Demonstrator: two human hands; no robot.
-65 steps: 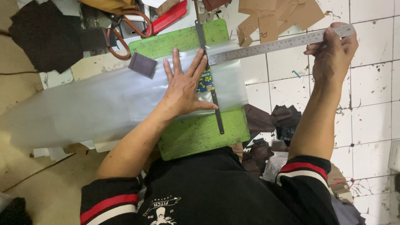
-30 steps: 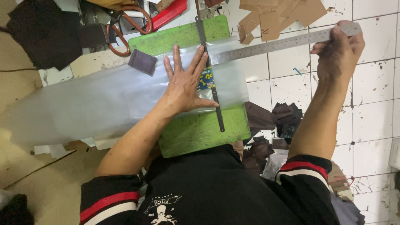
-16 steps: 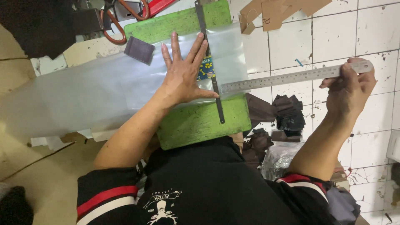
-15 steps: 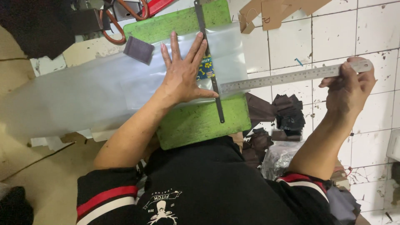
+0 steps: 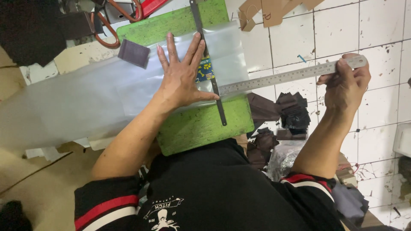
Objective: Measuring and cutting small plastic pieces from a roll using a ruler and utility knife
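A sheet of clear plastic [image 5: 107, 98] lies across a green cutting board [image 5: 201, 126] and runs far off to the left beyond the board's edge. The left hand [image 5: 182, 77] lies flat on it, palm down, fingers [image 5: 171, 49] spread wide and pointing away from the person, the thumb stretched out to the right. Just past the thumb tip a dark metal bar [image 5: 209, 64] runs along the board from its far edge to near its close edge, lying over the plastic sheet's right end. Between the bar and the outer fingers a small blue and yellow printed label [image 5: 204, 70] shows through the sheet. To the left of the little finger a small dark square patch [image 5: 133, 53] rests on the sheet's far edge.

The right hand [image 5: 346, 85] is closed around one end of a long steel ruler [image 5: 291, 76], the fingers curled over its top edge and the thumb below. The ruler slopes down to the left from those fingers, and its other end meets the dark bar close to the left thumb.

Below the ruler, between the two arms, small dark pieces of material [image 5: 291, 113] lie in heaps on the white tiled floor [image 5: 381, 30]. Beyond the left fingertips, past the board's far edge, sit scissors with orange handles [image 5: 115, 19] and brown cardboard cutouts [image 5: 274, 10].
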